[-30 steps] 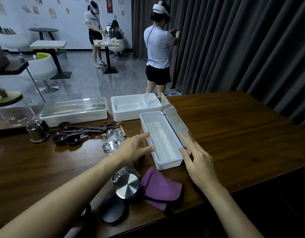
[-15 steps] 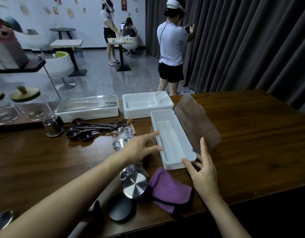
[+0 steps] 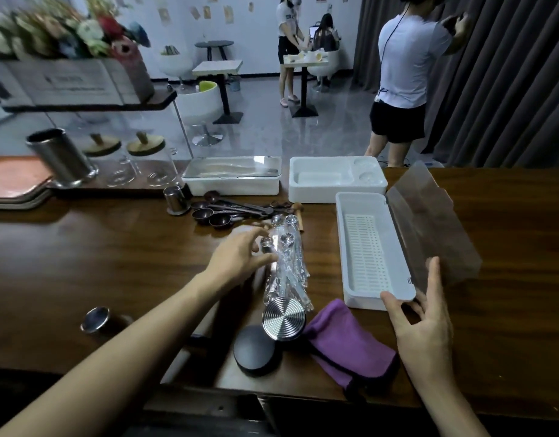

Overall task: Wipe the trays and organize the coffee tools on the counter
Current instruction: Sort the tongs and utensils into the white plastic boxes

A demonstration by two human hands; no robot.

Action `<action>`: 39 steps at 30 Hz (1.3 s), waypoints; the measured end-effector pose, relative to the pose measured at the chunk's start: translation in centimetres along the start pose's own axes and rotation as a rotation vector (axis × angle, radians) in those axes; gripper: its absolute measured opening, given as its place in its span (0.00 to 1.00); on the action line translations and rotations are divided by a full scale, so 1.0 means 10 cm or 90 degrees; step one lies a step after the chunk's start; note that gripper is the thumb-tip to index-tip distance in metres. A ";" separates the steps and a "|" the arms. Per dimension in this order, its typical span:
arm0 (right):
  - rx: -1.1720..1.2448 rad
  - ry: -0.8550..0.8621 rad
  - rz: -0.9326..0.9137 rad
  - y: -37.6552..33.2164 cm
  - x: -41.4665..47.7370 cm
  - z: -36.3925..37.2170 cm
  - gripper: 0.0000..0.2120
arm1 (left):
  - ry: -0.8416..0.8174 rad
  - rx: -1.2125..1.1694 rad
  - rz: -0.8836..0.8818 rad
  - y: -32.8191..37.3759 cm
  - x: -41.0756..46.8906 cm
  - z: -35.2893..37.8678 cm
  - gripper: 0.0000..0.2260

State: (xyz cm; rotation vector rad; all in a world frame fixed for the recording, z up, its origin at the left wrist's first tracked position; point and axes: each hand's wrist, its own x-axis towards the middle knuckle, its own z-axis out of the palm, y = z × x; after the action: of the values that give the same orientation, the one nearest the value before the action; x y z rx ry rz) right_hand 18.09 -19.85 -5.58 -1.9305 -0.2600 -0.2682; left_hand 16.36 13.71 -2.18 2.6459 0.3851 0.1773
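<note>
- White trays on the counter: three – a lidded tray, a moulded tray with compartments, and a slotted tray with its clear lid swung open.
- Hands: two, left hand and right hand.
- Dark measuring spoons: at least four bowls showing; handles overlap, exact count unclear.
- Plastic-wrapped silver spoons: one bundle; number inside cannot be told.
- Purple cloth: one.
- Ridged metal disc: one.
- Black round disc: one.
- Metal cups: three – a tall cup, a small cup, a near cup.
- Glass jars with wooden lids: two.
- People beyond the counter: three.
</note>
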 end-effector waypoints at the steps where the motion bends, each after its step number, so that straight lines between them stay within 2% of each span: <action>1: -0.005 0.001 -0.004 0.00 0.00 0.00 0.46 | -0.019 0.000 -0.016 0.03 -0.03 -0.01 0.29; 6: -0.035 0.010 -0.030 0.01 0.00 -0.01 0.46 | -0.056 0.019 -0.063 0.26 -0.09 0.08 0.39; 9: -0.042 0.009 -0.032 0.00 -0.01 -0.01 0.45 | -0.047 0.015 -0.082 0.33 -0.06 0.11 0.40; 20: -0.048 0.014 -0.023 0.00 -0.02 -0.01 0.44 | -0.020 -0.130 -0.151 0.25 0.06 0.18 0.24; 23: -0.051 0.014 -0.021 -0.03 -0.03 -0.01 0.44 | 0.005 -0.251 -0.145 0.19 0.07 0.17 0.18; 26: -0.066 0.014 -0.015 -0.02 -0.03 -0.01 0.44 | 0.011 -0.462 -0.145 0.22 0.05 0.09 0.13; 28: -0.076 0.012 -0.012 -0.01 -0.03 -0.01 0.44 | 0.012 -0.537 -0.120 0.27 0.08 0.02 0.13; 33: -0.083 0.012 -0.009 0.00 -0.03 -0.01 0.45 | -0.006 -0.539 -0.033 0.60 0.28 -0.09 0.16; 39: -0.077 0.015 0.004 -0.02 -0.03 -0.01 0.45 | -0.077 -0.394 0.084 1.14 0.57 0.18 0.20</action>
State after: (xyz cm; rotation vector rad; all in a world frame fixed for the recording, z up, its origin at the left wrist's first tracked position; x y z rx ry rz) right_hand 17.74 -19.87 -5.52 -2.0467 -0.2264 -0.3075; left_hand 24.81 4.88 1.82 2.0549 0.0893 0.1476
